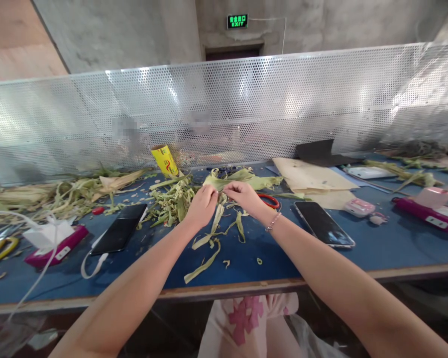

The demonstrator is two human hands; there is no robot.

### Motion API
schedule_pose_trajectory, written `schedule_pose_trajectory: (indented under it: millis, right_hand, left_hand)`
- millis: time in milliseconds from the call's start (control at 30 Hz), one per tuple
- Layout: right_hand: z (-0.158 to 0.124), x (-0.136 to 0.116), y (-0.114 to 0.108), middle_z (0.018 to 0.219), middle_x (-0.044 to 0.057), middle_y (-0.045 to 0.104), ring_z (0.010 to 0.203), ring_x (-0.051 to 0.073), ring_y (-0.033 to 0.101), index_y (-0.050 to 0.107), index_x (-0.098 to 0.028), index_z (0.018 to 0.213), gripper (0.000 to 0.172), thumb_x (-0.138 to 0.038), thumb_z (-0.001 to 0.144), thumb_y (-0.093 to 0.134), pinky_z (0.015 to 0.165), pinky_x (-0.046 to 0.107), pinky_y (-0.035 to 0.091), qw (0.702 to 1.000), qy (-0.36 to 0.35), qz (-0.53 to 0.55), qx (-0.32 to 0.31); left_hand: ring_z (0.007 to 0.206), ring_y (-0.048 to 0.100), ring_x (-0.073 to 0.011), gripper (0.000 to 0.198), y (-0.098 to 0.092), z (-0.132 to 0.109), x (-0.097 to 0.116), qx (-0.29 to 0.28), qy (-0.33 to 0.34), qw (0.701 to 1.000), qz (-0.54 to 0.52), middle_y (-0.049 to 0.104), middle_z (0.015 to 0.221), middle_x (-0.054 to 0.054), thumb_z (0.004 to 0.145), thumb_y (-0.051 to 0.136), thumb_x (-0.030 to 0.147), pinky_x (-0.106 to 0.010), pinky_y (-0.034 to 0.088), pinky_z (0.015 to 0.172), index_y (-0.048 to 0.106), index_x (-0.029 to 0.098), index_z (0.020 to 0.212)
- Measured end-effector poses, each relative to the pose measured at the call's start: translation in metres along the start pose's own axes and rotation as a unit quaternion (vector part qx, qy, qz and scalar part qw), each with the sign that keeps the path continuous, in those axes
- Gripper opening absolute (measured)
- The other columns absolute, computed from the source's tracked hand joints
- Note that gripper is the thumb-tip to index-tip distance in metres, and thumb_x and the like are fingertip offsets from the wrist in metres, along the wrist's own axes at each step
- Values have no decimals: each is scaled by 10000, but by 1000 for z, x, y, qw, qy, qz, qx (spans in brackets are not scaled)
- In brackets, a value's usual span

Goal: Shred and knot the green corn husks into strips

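Note:
My left hand [202, 205] and my right hand [243, 195] meet over the blue table [321, 258], both pinching the same pale green corn husk [242, 178]. Thin torn husk strips [209, 238] trail down from my fingers onto the table. A heap of shredded husk [169, 201] lies just left of my left hand. Red-handled scissors [269, 200] lie right behind my right wrist, which wears a thin bracelet [273, 222].
Two dark phones [120, 227] [323, 223] flank my arms. A pink tissue pack [52, 241], white cable, yellow tube [166, 160], brown paper sheets [309, 176], pink boxes [427, 206] and more husks [59, 191] lie around. A perforated metal screen [224, 109] closes the back.

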State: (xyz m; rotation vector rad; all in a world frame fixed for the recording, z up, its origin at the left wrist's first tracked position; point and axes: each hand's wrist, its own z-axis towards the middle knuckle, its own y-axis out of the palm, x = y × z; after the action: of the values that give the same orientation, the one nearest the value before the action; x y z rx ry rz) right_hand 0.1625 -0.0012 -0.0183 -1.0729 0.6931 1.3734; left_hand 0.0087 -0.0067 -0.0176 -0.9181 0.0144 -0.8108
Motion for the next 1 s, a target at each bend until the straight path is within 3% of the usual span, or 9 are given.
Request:
schedule_pose_trajectory:
  millis: [200,467,633,733,833,1000]
  right_hand:
    - [0,2,1,540,-47,440,517,75,375,552,-153,659,193,-345,664,546,532,241,301,1000,1,19,-4]
    - [1,9,5,577,-39,482,527,61,399,565,-148,639,242,-364,568,649,551,237,339,983,64,170,14]
    - [0,5,6,576,-39,473,525,54,395,554,-146,615,282,-372,514,690,553,234,348,971,87,221,15]
    - [0,3,4,566,-43,456,511,57,387,537,-150,617,274,-392,555,651,535,236,332,982,75,173,14]
    - [-1,1,0,540,-48,430,503,65,372,532,-151,615,208,-351,616,590,519,236,306,998,36,47,-4]
    - [-2,-4,-5,540,-42,426,515,73,358,536,-148,629,142,-280,673,506,523,233,297,996,-7,-80,-30]
  left_hand:
    - [648,459,-153,231,7,-2,1,-28,-27,999,5,418,634,-6,867,266,256,-295,370,622,311,211,645]
    - [750,439,-156,149,4,-5,4,-21,55,998,13,436,770,-40,856,313,226,-306,394,715,336,199,711]
    - [689,425,-149,184,7,-4,1,-18,46,999,18,428,735,-34,868,249,203,-294,371,659,332,200,704]
    - [659,431,-146,180,7,-4,0,-17,9,1000,6,435,697,-23,867,263,219,-279,347,620,355,197,714]
    - [621,435,-138,184,6,-3,2,-17,-33,999,-13,434,647,-6,861,286,230,-268,329,597,372,194,703]
    - [609,446,-132,193,3,0,6,-13,-84,996,-39,429,600,11,840,328,216,-256,322,596,368,194,652]
